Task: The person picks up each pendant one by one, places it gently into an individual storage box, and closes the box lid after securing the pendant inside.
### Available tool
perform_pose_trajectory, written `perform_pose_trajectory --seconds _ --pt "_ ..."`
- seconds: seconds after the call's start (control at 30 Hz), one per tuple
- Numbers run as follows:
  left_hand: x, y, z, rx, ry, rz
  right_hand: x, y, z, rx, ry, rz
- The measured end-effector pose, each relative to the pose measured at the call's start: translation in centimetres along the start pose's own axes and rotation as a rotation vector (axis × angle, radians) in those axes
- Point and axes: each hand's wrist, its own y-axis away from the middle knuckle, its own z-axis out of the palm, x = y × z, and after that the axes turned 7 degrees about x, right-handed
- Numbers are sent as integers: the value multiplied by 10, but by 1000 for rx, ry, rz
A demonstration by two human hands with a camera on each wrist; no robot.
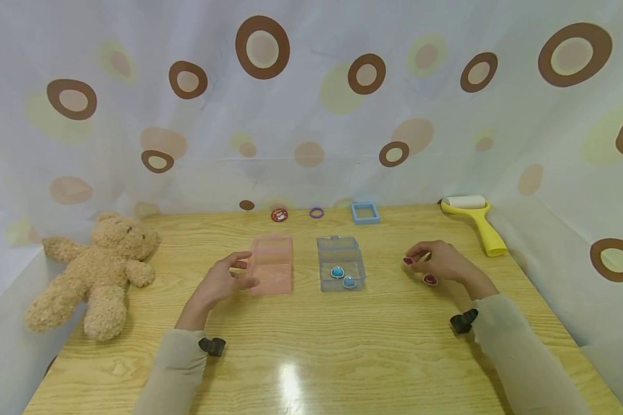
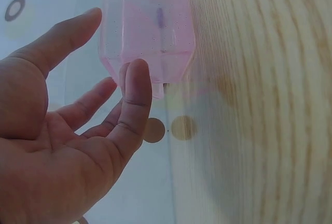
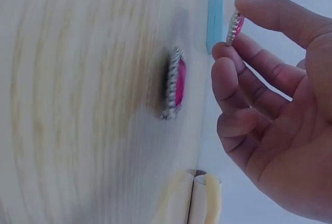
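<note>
Pinkish-red faceted gem with a silvery beaded rim (image 3: 236, 27) is the thing in play right now: the right hand (image 1: 441, 262) has it pinched between thumb and fingertips, and from the right wrist view it looks lifted clear of the wood-grain table (image 1: 311, 340). A second red gem with the same beaded edge (image 1: 430, 279) lies on the tabletop just below that hand, not gripped.

Over on the other side, the left hand (image 1: 220, 282) has its fingers loosely spread, thumb well away from them, right at the left edge of a see-through pink plastic box (image 1: 271, 278). Can't tell if it's actually touching the box or just hanging there. Between the hands sits a clear bluish plastic box (image 1: 352, 257) with two blue beaded-rim gems (image 1: 337, 272) in its near part.

My read: this is the pick-up step, first red gem secured, the other not yet. I'd guess the next move calls for holding that edge pinch steady and carrying the gem left toward the boxes, probably the pink one, high enough to pass over the bluish box without knocking the blue gems.
</note>
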Motion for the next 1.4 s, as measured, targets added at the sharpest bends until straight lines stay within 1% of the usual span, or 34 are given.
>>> perform_pose_trajectory --seconds 0.17,0.37,0.53,0.7,0.8,1.0,1.23,1.4 --pt "0 0 0 0 -18 1 -6 -1 2 -2 -23 -43" --pt "2 1 0 0 -39 -7 -18 -4 5 22 -31 -102" --pt "4 1 0 -4 -41 -6 -30 -7 10 27 -36 -139" --pt "2 0 0 -10 -32 -20 -45 -9 16 57 -32 -173" --pt "1 0 0 -15 -25 -20 -53 -11 20 62 -38 -182" --pt "-1 0 1 -19 -8 -21 -69 -17 29 43 -71 -181" --pt "-2 0 2 -16 -6 -4 -84 -27 40 44 -62 -230" --pt "-3 1 2 -29 24 -8 -97 -30 48 39 -80 -241"
